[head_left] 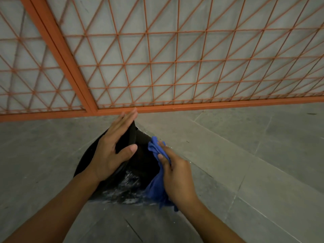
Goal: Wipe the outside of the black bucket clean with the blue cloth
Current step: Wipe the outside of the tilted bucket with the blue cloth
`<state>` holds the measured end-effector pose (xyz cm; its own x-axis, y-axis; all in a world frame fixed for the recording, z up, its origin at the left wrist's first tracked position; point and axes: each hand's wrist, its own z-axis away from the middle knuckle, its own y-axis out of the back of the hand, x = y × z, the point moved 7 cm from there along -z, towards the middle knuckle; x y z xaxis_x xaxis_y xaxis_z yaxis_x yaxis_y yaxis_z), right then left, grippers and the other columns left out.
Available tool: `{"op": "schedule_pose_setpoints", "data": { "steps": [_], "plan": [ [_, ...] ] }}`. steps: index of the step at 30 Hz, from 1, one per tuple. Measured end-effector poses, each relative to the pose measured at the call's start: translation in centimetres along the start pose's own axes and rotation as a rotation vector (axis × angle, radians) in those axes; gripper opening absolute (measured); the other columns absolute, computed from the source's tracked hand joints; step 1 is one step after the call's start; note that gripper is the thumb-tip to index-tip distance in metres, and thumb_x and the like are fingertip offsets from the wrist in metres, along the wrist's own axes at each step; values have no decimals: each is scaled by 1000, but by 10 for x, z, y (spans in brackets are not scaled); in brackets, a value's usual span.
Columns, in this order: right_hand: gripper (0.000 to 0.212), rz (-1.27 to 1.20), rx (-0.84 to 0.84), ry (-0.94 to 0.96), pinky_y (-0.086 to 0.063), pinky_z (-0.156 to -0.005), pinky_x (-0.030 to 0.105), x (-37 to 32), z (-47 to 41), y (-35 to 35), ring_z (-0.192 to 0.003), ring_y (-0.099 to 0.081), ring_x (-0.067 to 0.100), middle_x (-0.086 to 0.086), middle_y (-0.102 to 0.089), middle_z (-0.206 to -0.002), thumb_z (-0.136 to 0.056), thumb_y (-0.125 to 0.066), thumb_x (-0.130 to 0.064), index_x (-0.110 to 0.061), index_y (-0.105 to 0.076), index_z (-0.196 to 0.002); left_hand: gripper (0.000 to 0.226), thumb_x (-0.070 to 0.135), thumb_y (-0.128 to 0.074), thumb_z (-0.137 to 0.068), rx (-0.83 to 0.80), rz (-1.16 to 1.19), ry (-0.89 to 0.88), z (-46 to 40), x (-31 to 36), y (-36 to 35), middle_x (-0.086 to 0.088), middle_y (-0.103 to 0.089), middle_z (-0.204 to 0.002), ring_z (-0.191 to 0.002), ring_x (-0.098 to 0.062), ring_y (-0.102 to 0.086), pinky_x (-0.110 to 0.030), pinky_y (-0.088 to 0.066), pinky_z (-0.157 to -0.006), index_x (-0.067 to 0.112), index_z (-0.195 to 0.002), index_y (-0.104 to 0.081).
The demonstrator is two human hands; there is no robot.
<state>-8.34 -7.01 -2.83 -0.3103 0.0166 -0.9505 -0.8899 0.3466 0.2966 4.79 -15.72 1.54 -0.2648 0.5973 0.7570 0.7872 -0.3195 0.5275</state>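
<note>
The black bucket [140,165] lies tilted on the grey floor in front of me, its lower side streaked with white residue. My left hand [114,148] rests flat on its upper left side, fingers straight and thumb spread across the black surface. My right hand [175,171] grips the bunched blue cloth [156,188] and presses it against the bucket's right side. Part of the cloth sticks out above my fingers and part hangs down below my palm. The hands hide much of the bucket.
An orange metal grid fence [157,67] with a thick post [57,55] runs along the far side, its bottom rail just beyond my left fingertips. Grey tiled floor [245,155] stretches to the right and left of the bucket.
</note>
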Motion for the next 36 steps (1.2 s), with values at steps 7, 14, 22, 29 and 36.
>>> {"op": "schedule_pose_setpoints", "data": {
  "steps": [7, 14, 22, 29, 36],
  "plan": [
    [43, -56, -83, 63, -24, -84, -12, -21, 17, -4, -126, -26, -6, -15, -33, -135, -92, -46, -1, -21, -44, -130, 84, 70, -42, -84, -36, -42, -20, -3, 1, -7, 3, -23, -157, -148, -19, -13, -56, -15, -117, 17, -147, -26],
    [41, -43, -16, 133, -29, -103, 12, -20, 34, -4, -126, -35, 1, -13, -47, -132, -92, -45, -14, -38, -40, -124, 85, 70, -42, -84, -36, -29, -21, -5, -1, -9, 2, -23, -157, -148, -19, -12, -55, -14, -118, 16, -147, -26],
    [70, -151, 34, 174, -35, -97, 4, -15, 32, -11, -132, -20, -11, -43, -32, -132, -90, -47, 4, -58, -36, -121, 86, 71, -44, -82, -41, -29, 0, -10, -1, -9, 3, -24, -157, -148, -18, -12, -54, -14, -118, 17, -147, -27],
    [45, -67, 29, 132, -32, -101, 9, -6, 28, 0, -126, -29, -7, -13, -39, -137, -93, -44, -7, -42, -38, -121, 86, 72, -44, -81, -18, -5, 16, -9, -3, -3, 2, -25, -156, -147, -17, -13, -52, -14, -119, 18, -146, -27],
    [41, 25, -3, 74, -24, -84, -10, 2, 5, 1, -123, -30, -9, -6, -45, -135, -94, -44, -3, -21, -43, -130, 81, 70, -45, -83, -17, 6, -1, -8, -1, -2, 1, -27, -156, -147, -17, -16, -51, -15, -119, 21, -146, -31]
  ]
}}
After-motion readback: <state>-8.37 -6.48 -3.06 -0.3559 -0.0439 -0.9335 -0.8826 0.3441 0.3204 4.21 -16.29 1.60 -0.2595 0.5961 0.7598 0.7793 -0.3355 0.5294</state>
